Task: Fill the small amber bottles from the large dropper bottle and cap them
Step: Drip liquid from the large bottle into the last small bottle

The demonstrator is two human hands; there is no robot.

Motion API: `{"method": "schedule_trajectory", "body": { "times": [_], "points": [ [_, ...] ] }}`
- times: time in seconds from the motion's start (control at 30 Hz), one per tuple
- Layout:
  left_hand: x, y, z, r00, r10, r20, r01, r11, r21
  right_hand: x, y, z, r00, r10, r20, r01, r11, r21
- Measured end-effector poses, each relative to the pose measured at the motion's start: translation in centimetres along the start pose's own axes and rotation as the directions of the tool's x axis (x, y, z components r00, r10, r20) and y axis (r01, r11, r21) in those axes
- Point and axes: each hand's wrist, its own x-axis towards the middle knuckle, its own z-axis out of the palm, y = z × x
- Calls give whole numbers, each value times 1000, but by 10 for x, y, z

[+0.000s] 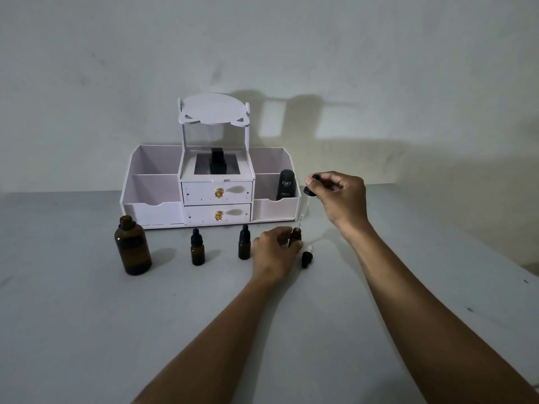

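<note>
The large amber bottle (132,249) stands uncapped at the left of the table. Two small amber bottles (197,251) (244,246) with black dropper caps stand upright in the middle. My left hand (272,252) grips a third small amber bottle (295,236), which is open and upright on the table. My right hand (341,198) pinches the black bulb of the large dropper (307,198) above it, and the glass tip points down into that bottle's mouth. A small black dropper cap (306,258) lies on the table just right of my left hand.
A white desk organiser (210,199) with two drawers and side bins stands behind the bottles against the wall. A dark Kahf tube (285,185) sits in its right bin. The table's right edge (525,272) runs diagonally at the far right.
</note>
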Motion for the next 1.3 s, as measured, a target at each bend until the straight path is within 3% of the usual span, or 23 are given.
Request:
{"method": "schedule_trajectory", "body": {
  "times": [0.7, 0.93, 1.17, 1.3],
  "points": [
    [-1, -2, 0, 1000, -3, 4, 3, 1000, -22, -3, 1, 2, 999, -34, -8, 32, 989, -145],
    [-5, -2, -2, 999, -19, 36, 19, 1000, -21, -8, -15, 2, 995, -98, 34, 103, 979, -177],
    [-38, 5, -47, 993, 13, 115, -9, 999, -36, -15, -56, 28, 972, -235, -19, 234, 970, -63],
    [-64, 8, -106, 995, 104, 4, -104, 993, -52, -27, -80, 65, 974, -227, -17, 228, 973, 29]
  ]
}}
